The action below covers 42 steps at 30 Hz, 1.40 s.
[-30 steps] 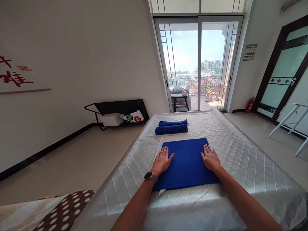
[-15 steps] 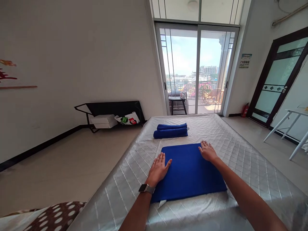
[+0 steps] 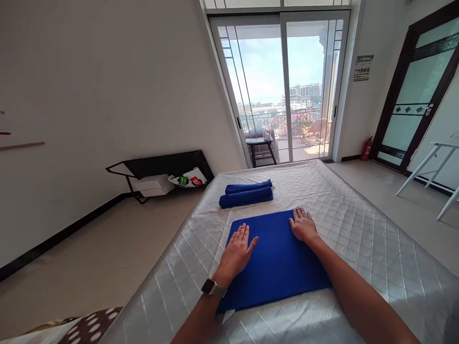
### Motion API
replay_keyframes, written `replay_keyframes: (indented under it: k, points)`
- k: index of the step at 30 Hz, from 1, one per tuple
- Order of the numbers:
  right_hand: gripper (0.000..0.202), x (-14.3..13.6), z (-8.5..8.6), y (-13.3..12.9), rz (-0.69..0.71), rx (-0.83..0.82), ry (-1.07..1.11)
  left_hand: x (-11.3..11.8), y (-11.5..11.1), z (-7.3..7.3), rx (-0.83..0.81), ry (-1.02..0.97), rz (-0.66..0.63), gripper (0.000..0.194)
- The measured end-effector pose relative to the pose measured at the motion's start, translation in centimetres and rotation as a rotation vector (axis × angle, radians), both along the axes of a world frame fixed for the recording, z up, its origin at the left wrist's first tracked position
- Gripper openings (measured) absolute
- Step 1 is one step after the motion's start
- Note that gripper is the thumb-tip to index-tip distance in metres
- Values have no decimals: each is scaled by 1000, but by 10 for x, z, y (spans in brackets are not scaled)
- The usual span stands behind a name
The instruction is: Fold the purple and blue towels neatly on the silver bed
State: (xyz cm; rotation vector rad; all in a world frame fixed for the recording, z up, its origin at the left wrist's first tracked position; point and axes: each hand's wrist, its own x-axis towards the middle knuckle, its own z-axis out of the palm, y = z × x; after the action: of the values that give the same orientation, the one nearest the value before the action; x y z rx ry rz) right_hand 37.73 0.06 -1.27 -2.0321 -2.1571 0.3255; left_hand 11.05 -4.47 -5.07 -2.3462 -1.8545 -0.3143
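Note:
A blue cloth [image 3: 276, 263], folded into a flat rectangle, lies on the silver quilted mattress [image 3: 358, 239]. My left hand [image 3: 236, 251] is at the cloth's left side, palm down, fingers stretched out and thumb apart; a watch [image 3: 208, 286] is on that wrist. At the far right corner of the cloth, my right hand [image 3: 303, 225] rests flat with its fingers extended. Neither hand grips anything. Beyond the cloth lie two rolled blue cloths [image 3: 246, 196], side by side. A small white tag [image 3: 228, 314] sticks out at the near left edge.
A black rack [image 3: 161, 165] with white boxes [image 3: 152, 185] and a printed bag [image 3: 190, 178] stands by the left wall. Behind the bed are a sliding glass door [image 3: 283, 91] and a stool [image 3: 258, 142]. A fire extinguisher [image 3: 366, 149] and white table [image 3: 444, 144] are to the right.
The camera view has tilted and shifted slightly. My left hand looks a little lifted and turned along the cloth's left side; my right hand stays at the far right corner.

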Motion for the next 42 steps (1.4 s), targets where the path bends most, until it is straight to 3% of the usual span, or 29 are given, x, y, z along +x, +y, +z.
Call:
replay_keyframes:
  k: [6, 8, 10, 13, 20, 23, 31, 38, 42]
  points:
    - [63, 3, -5, 1, 22, 26, -19, 124, 24, 29, -100, -4, -268, 73]
    - [62, 5, -8, 2, 38, 24, -36, 149, 37, 31, -133, -18, -252, 71]
    - [62, 5, -10, 3, 43, 26, -45, 156, 48, 29, -168, -32, -208, 70]
    - [62, 4, -9, 3, 28, 34, -39, 134, 54, 20, -178, -49, -155, 70]
    - [64, 1, 3, -2, 13, -6, -33, 2, 53, 3, -151, -50, 130, 77]
    - [64, 2, 2, -2, 8, -11, -54, -30, 51, -3, -125, -74, 184, 79]
    - [63, 3, 5, -2, -5, -7, -123, -25, 49, -3, -108, -131, 194, 89]
    - [65, 9, 12, -28, 39, -94, -151, -21, 49, 1, -114, -144, 188, 86]
    - [64, 9, 9, -40, 38, -44, -145, -24, 49, 5, -111, -142, 194, 83]
